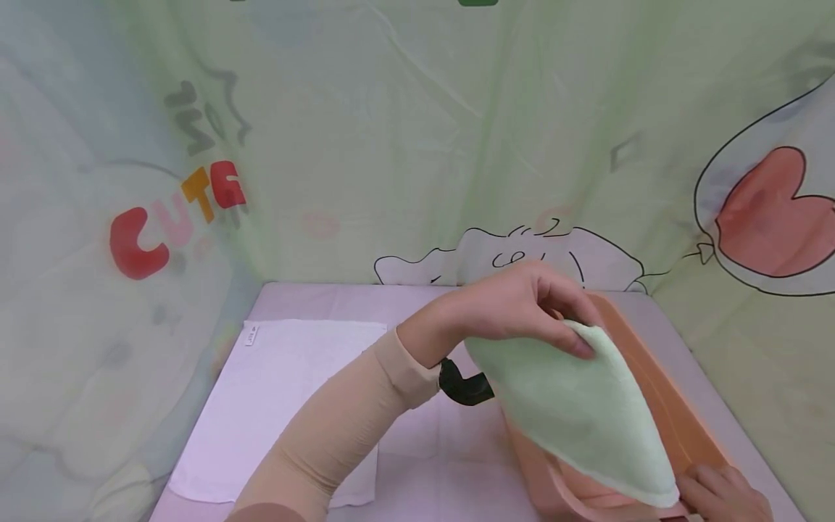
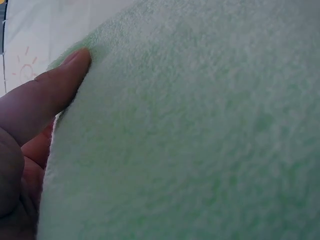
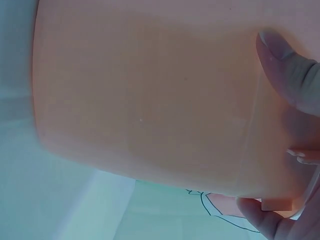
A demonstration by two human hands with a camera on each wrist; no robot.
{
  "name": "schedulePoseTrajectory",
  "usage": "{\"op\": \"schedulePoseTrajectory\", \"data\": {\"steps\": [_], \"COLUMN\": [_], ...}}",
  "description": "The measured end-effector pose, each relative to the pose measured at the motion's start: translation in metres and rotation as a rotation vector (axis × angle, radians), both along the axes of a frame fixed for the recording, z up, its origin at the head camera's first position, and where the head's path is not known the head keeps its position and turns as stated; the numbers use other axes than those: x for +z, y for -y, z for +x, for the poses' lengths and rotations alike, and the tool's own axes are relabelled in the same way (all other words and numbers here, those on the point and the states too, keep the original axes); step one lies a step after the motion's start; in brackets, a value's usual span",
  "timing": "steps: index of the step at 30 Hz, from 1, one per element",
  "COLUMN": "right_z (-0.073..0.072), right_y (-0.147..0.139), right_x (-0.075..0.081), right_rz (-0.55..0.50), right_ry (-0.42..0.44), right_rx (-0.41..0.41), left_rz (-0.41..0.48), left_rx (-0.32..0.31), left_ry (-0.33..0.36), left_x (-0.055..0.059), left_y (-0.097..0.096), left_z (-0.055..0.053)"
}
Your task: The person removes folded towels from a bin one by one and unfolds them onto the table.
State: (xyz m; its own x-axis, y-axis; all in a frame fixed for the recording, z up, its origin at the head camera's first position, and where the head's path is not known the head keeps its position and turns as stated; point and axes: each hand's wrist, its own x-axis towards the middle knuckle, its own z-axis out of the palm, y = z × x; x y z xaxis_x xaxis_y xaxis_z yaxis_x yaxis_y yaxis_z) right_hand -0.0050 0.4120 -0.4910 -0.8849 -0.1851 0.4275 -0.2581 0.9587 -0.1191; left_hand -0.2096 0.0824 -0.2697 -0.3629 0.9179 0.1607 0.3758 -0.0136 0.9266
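Note:
My left hand [image 1: 522, 304] pinches a pale green towel [image 1: 580, 413] by its upper edge and holds it hanging over an orange plastic bin [image 1: 659, 384]. Close up in the left wrist view, the thumb [image 2: 65, 75] presses on the fuzzy cloth, with other fingers behind it. At the near right end of the bin, my right hand [image 1: 724, 493] grips the rim. Its thumb [image 3: 282, 60] lies along the orange wall in the right wrist view, while another finger curls at the edge. The towel hides much of the bin's inside.
A white towel [image 1: 287, 406] with a small label lies flat on the left of the pale tabletop [image 1: 450, 464]. Printed curtains [image 1: 365, 145] enclose the table at the back and both sides. Under my left wrist shows a black curved piece [image 1: 466, 388].

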Motion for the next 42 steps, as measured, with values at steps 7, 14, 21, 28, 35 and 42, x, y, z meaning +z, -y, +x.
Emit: {"op": "schedulePoseTrajectory", "data": {"steps": [7, 14, 21, 28, 35, 42], "right_z": [-0.001, -0.001, -0.007, -0.006, -0.010, -0.005], "right_y": [-0.004, -0.009, -0.022, -0.026, -0.022, -0.022], "right_x": [-0.001, -0.002, 0.000, 0.001, 0.003, 0.006], "right_rz": [-0.021, -0.008, 0.025, -0.011, -0.030, -0.053], "right_ry": [-0.008, -0.019, -0.040, -0.093, -0.215, -0.174], "right_rx": [-0.006, -0.014, 0.055, 0.044, 0.061, 0.016], "left_rz": [0.054, 0.071, 0.031, -0.022, -0.059, -0.149], "left_rx": [-0.022, -0.017, 0.038, 0.030, 0.023, 0.079], "left_ry": [-0.005, -0.038, -0.007, 0.022, 0.055, 0.138], "left_x": [0.004, -0.010, -0.029, -0.044, -0.063, -0.096], "left_y": [0.026, 0.061, 0.090, 0.113, 0.132, 0.140], "left_z": [0.005, 0.010, 0.020, 0.032, 0.043, 0.035]}}
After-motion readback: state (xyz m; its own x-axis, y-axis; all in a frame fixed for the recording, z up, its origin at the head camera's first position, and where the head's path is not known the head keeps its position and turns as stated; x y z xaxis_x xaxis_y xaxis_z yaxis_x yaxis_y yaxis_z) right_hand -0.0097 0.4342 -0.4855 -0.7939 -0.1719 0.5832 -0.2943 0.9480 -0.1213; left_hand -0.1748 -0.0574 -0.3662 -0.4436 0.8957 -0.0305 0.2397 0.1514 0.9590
